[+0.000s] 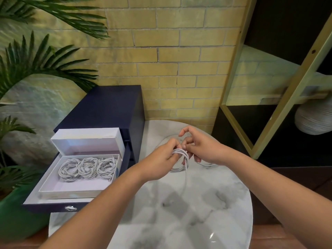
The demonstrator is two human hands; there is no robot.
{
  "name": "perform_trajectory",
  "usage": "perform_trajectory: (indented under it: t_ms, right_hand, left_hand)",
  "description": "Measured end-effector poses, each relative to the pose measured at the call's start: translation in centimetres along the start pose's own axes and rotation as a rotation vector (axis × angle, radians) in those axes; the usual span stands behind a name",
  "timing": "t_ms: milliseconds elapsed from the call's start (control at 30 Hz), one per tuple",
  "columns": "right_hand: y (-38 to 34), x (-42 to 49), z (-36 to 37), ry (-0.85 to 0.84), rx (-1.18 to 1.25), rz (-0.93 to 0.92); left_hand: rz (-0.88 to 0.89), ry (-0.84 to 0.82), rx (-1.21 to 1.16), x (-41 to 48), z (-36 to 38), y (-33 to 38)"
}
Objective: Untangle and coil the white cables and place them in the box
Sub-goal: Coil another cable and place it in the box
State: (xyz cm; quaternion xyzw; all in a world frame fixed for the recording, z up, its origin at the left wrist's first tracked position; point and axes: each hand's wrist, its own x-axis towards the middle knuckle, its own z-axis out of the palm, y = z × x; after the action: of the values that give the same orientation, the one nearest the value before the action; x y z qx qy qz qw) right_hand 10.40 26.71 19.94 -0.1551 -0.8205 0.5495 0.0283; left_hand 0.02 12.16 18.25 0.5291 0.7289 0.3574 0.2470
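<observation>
Left hand (162,156) grips the half-wound white cable (180,159) above the desk (224,203); right hand (199,148) pinches a strand. Loops should stay even, tail fed steadily toward box (53,180).

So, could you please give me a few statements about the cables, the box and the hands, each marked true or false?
1. The white box holds three coiled cables. True.
2. Its lid is shut. False: the lid stands open behind it.
3. The left hand and right hand both hold a white cable above the marble table. True.
4. The box stands on the marble table. False: it sits in the open drawer of the dark blue cabinet.
5. The held cable is fully coiled. False: a loose tail hangs down towards the table.
</observation>
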Motion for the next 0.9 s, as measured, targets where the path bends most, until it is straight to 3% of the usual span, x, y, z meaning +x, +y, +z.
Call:
perform_trajectory:
  t_ms: [100,267,367,500,600,767,900]
  right_hand:
    - [0.2,0.3,0.6,0.049,-0.088,-0.034]
    - [0.9,-0.1,-0.5,-0.122,0.225,0.064]
    - [1.1,-0.1,-0.3,-0.01,0.02,-0.001]
    - [0.7,0.2,-0.2,0.179,-0.497,-0.278]
    - [0.8,0.4,-0.1,0.215,-0.755,-0.462]
    - [0.3,0.6,0.5,0.291,-0.492,-0.374]
    - [0.0,1.0,0.3,0.249,-0.677,-0.497]
  left_hand:
    - [-0.01,-0.017,0.023,0.0,-0.1,0.1]
    - [-0.064,0.042,0.063,-0.1,-0.1,-0.2]
    - [-0.065,0.007,0.055,-0.3,0.1,-0.2]
    - [-0.051,-0.093,0.074,-0.2,0.2,0.5]
    - [-0.054,-0.099,0.067,-0.1,-0.1,0.8]
    - [-0.064,-0.053,0.042,-0.3,-0.7,0.5]
    - [-0.092,-0.08,0.022,-0.5,-0.8,0.7]
